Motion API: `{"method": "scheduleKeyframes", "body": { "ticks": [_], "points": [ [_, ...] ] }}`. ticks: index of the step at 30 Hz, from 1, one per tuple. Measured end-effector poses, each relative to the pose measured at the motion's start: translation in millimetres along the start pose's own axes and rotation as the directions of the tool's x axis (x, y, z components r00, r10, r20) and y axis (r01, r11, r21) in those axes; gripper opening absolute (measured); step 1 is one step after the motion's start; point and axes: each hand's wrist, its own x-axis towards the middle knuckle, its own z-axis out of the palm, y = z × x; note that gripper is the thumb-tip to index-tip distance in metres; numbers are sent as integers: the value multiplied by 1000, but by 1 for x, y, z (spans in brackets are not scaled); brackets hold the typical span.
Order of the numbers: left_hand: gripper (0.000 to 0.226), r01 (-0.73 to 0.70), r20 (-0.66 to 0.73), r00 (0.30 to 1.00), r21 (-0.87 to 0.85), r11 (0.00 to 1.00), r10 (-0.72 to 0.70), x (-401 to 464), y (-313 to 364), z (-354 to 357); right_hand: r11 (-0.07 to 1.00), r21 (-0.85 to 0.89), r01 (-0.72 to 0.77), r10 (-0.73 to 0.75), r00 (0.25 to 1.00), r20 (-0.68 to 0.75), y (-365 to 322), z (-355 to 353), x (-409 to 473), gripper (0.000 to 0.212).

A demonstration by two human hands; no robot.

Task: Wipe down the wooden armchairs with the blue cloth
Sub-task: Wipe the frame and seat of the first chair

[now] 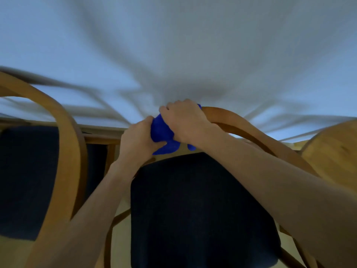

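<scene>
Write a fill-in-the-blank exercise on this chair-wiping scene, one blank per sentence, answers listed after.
1. Both hands hold a bunched cloth whose colour is ____.
2. The right hand presses the cloth onto the curved ____ armrest of the middle armchair.
3. The seat cushion below the left hand is dark ____.
4. Behind the chairs stands a table draped in a ____ tablecloth.

Missing words: blue; wooden; navy; white

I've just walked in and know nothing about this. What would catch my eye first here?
The bright blue cloth at the centre, gripped by both the left hand and the right hand at the front end of a curved wooden armrest. Below lies the chair's dark seat cushion; behind it spreads a white tablecloth.
</scene>
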Motion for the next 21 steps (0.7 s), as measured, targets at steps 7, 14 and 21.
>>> {"method": "scheduleKeyframes", "body": {
  "ticks": [7,14,21],
  "points": [
    [40,40,-69,997,263,964,-22,8,33,-2,991,121,62,-53,995,-80,21,12,-9,42],
    [23,-190,-3,976,460,867,215,43,117,5,868,476,-139,255,948,-188,89,52,-80,55],
    [39,-453,150,890,381,806,430,59,167,17,726,584,-362,453,892,-11,119,63,-123,64]
  ]
}}
